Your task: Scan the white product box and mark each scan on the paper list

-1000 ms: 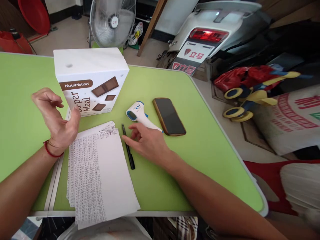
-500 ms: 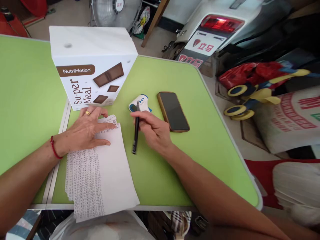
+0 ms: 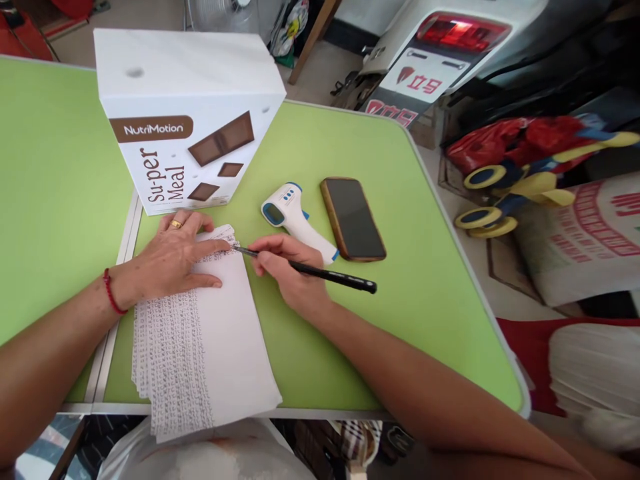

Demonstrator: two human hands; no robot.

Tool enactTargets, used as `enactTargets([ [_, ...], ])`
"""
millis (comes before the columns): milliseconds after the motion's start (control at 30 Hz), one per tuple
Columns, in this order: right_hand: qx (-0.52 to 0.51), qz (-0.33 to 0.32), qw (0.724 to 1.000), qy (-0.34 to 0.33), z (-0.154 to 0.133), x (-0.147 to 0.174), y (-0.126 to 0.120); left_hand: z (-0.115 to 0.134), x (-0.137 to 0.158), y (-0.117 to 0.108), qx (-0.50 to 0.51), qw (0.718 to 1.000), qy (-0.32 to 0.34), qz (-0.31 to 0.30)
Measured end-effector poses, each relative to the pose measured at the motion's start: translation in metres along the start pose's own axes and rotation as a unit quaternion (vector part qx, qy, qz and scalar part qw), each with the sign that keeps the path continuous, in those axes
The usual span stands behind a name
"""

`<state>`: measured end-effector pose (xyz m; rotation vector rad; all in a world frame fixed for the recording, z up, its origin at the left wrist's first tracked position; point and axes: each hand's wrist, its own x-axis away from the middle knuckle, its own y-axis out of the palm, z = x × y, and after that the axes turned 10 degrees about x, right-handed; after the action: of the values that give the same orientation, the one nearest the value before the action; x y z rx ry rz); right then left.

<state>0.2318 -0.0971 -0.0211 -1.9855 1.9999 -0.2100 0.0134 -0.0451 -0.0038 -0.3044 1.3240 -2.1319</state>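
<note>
A stack of paper sheets (image 3: 235, 353) lies fanned out at the table's front edge, with rows of handwriting down the left part and a blank right part. My left hand (image 3: 183, 257) rests with spread fingers on the top of the stack, holding it flat; a ring and a red cord bracelet are on it. Between the fingers of my right hand (image 3: 295, 270) is a black pen (image 3: 340, 278), its tip at the upper right of the top sheet, beside my left index finger. A white and blue infrared thermometer (image 3: 300, 217) lies just beyond my right hand.
Behind my left hand stands a white NutriMotion box (image 3: 190, 133). A phone (image 3: 353, 219) in a brown case lies right of the thermometer. The green table (image 3: 415, 320) has a metal rim. Beyond it are a white scooter (image 3: 400, 40) and a printed sack (image 3: 590, 240).
My right hand has turned the pen from hanging downward to pointing left, bringing its tip to the paper. More of the thermometer now shows. My left hand stays in place; the view shifted slightly.
</note>
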Motion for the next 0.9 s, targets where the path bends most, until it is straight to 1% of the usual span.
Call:
enactTargets([
  [100, 0.043, -0.002, 0.999, 0.009, -0.0018, -0.0032, 0.0019, 0.0005, -0.0002, 0.0001, 0.001, 1.0, -0.003, 0.001],
  [167, 0.07, 0.008, 0.998, 0.006, -0.0016, -0.0039, 0.0035, 0.0001, -0.0003, 0.0006, 0.004, 1.0, -0.003, 0.004],
  [300, 0.106, 0.032, 0.993, -0.033, 0.0004, -0.0028, 0.006, -0.0005, -0.001, 0.0008, 0.008, 1.0, -0.003, 0.005],
  [433, 0.12, 0.012, 0.991, -0.057, 0.0007, -0.0015, 0.0067, 0.0007, -0.0017, -0.0004, 0.007, 1.0, -0.006, -0.001],
  [767, 0.123, -0.011, 0.991, -0.061, 0.0013, -0.0011, 0.0074, 0.0023, -0.0014, -0.0006, 0.006, 1.0, -0.007, -0.002],
  [900, 0.133, -0.016, 0.988, -0.073, 0.0026, -0.0005, 0.0074, 0.0036, -0.0019, -0.0016, 0.007, 1.0, -0.009, -0.009],
])
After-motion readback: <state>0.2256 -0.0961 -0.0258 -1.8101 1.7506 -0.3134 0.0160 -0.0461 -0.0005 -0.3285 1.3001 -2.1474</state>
